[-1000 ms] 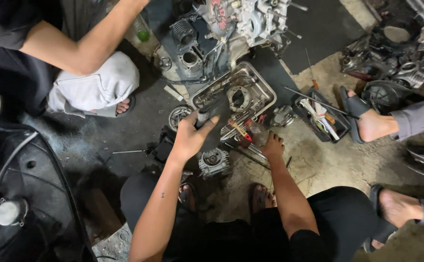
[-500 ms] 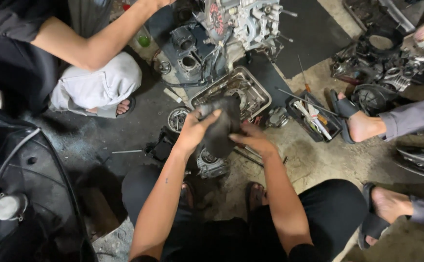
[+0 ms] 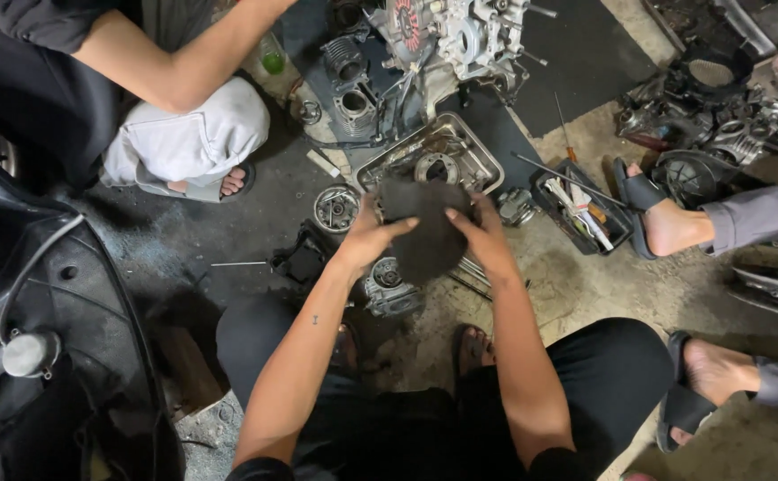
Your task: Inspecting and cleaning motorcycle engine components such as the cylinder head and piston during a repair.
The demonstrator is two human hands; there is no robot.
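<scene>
A dark, limp, grease-blackened cloth (image 3: 426, 227) is being held spread between both hands just above the floor, near the middle of the view. The left hand (image 3: 369, 233) is being kept closed on the cloth's nine o'clock edge, thumb on top, and the right hand (image 3: 482, 233) is gripping its three o'clock edge in the same way. Whether anything is being wrapped inside the cloth cannot be told. At twelve o'clock from the cloth, a battered rectangular metal tray (image 3: 487, 160) is lying with a round metal part in it. At seven o'clock, touching or just under the cloth, a small grey finned engine casting (image 3: 387, 287) is resting on the stained concrete floor (image 3: 576, 285). Further out at twelve o'clock, a large stripped engine block (image 3: 447, 36) is standing on a black mat. At three o'clock, a black tool tray of screwdrivers (image 3: 585, 209) is lying. Judging by the many loose parts, the dismantling appears well advanced, while the wiping of parts seems to be underway, with most pieces looking greasy.
</scene>
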